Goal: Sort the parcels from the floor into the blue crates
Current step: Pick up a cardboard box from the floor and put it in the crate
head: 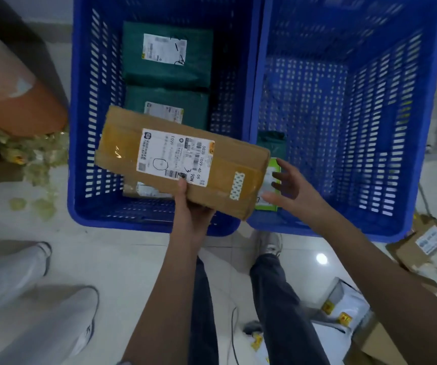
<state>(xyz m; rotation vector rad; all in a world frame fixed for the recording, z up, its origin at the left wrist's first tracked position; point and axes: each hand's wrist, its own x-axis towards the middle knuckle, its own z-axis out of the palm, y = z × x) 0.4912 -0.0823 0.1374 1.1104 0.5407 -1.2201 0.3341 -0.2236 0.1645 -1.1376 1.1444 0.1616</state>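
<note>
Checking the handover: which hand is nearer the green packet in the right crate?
Right hand, open just beside the green packet. Left hand grips the cardboard box, farther left.

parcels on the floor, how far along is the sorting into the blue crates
Done: the left crate holds two dark green parcels and a parcel partly hidden below; the right crate holds a green one. In hand: the left hand grips a cardboard box above the crates; the right hand is open beside it. Left: a cardboard parcel and white mailers on the floor.

White shipping label (175, 157) on the taped brown cardboard box (186, 164), digits "5020 1099 40 05" printed along its right edge, "90N" printed near its lower right corner, remaining print illegible
</note>
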